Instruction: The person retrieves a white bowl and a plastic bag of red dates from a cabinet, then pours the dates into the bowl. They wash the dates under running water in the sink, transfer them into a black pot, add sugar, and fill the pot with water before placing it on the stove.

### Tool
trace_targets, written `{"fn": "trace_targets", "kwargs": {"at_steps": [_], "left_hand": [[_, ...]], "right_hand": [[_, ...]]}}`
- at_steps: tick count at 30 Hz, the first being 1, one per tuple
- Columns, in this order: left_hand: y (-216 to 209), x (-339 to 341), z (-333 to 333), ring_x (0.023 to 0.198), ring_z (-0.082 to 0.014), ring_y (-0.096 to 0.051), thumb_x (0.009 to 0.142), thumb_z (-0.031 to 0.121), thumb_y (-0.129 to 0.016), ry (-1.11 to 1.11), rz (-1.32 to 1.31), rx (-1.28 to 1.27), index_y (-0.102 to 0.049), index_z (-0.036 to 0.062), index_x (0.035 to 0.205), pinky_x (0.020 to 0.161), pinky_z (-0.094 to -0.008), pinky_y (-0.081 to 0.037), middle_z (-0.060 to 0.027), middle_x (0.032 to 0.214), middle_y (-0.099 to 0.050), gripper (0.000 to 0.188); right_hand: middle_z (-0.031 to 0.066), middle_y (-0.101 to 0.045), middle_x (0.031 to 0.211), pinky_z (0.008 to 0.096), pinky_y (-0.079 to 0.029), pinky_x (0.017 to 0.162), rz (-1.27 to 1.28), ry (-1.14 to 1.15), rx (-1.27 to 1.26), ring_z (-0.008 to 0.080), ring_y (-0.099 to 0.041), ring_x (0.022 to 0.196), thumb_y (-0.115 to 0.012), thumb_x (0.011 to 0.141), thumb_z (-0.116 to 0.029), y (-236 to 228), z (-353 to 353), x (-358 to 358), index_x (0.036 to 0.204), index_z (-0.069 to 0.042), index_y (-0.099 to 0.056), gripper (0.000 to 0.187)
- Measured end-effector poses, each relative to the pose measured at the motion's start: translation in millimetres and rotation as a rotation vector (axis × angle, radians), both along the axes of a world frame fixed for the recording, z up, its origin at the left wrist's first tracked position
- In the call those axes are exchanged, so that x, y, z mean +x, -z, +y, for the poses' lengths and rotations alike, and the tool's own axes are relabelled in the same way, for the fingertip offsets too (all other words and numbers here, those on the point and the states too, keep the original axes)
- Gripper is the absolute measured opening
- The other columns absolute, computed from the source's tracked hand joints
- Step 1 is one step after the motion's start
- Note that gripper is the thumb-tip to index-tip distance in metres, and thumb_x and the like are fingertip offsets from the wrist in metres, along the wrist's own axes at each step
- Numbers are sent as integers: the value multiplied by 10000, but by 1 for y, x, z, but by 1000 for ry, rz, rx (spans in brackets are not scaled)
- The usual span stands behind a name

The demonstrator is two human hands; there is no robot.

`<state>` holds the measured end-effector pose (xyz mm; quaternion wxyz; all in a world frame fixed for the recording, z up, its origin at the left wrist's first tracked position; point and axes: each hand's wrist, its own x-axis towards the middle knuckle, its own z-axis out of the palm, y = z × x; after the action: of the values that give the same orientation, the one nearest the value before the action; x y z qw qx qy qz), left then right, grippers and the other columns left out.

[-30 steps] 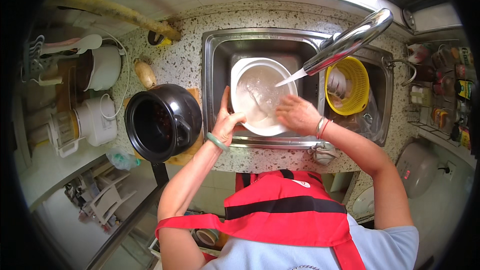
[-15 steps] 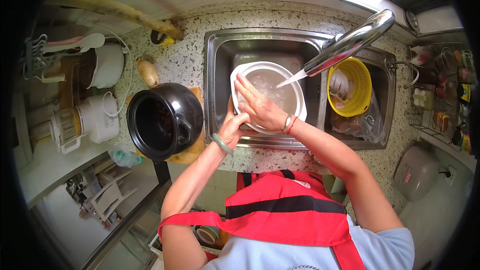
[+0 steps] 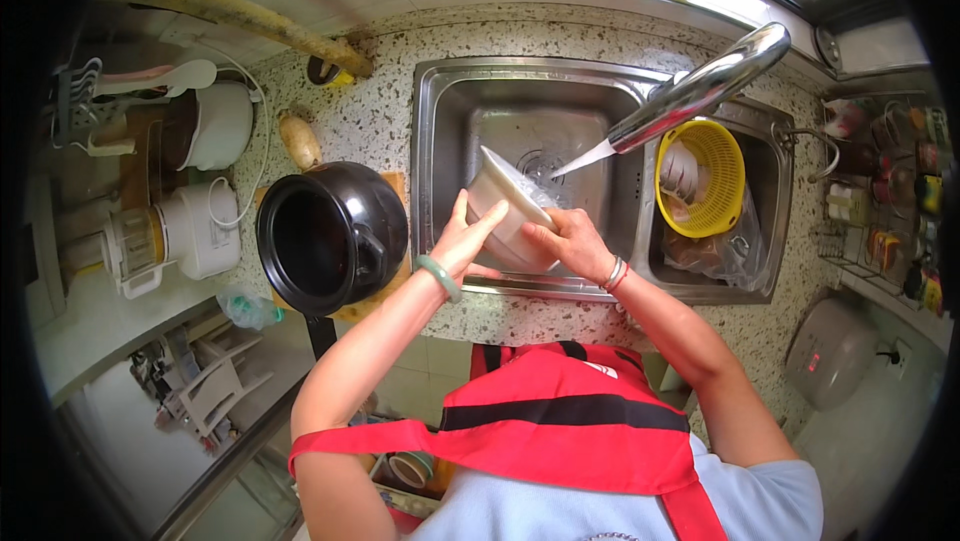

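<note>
A white bowl is tipped steeply over the left basin of the steel sink, its opening facing away from me. My left hand supports its left side, thumb and fingers spread against the outer wall. Gripping the near right part of the rim is my right hand, thumb on the outside; some of its fingers are hidden. Water streams from the chrome faucet into the basin just beyond the bowl, by the drain.
In the right basin sit a yellow basket and a clear plastic bag. A black pot stands on a wooden board left of the sink, with a pale brown root vegetable behind it. White appliances line the left wall.
The bowl, which sat level with water in it, has been tilted away from me. My right hand has moved from over its inside to the right rim; my left hand stays at its side.
</note>
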<state>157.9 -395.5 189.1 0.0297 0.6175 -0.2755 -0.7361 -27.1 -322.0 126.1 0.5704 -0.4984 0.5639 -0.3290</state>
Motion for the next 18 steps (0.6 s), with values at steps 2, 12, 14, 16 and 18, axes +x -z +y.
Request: {"fn": "trace_targets", "kwargs": {"at_steps": [2,12,14,16,18], "left_hand": [[-17,3,3,1307,-402,-385,884,510,-619,-4,11,9,89,137,1525,846,-528,-539,-223,1515,-203,1025],[-37,26,15,1000,-190,-559,913,414,-620,131,22,-229,-241,119,1509,708,-352,-610,-81,1177,-480,766],[-40,25,18,973,-170,-572,916,383,-627,143,13,-282,-248,144,1510,688,-332,-609,-66,1137,-496,744],[-45,24,21,970,-164,-573,918,379,-625,128,27,-310,-249,142,1510,685,-331,-608,-66,1126,-498,740],[-46,24,22,963,-155,-576,922,376,-621,125,35,-338,-245,142,1510,682,-332,-607,-68,1110,-499,736]], "right_hand": [[34,-635,714,283,-469,607,-55,-13,98,71,-532,702,-634,916,-381,-11,-5,-7,966,34,-660,419],[47,-659,887,268,-497,680,-496,179,499,124,-614,759,-664,890,-361,-17,-13,-29,1053,-1,-639,396],[77,-665,951,288,-496,733,-600,208,473,132,-618,821,-690,873,-355,-21,-14,-31,1065,17,-631,423],[78,-667,962,287,-495,750,-633,208,478,135,-620,836,-689,875,-346,-22,-16,-31,1069,26,-627,425],[87,-670,990,290,-494,771,-669,222,495,138,-621,855,-695,871,-337,-28,-16,-31,1090,45,-613,448]]}}
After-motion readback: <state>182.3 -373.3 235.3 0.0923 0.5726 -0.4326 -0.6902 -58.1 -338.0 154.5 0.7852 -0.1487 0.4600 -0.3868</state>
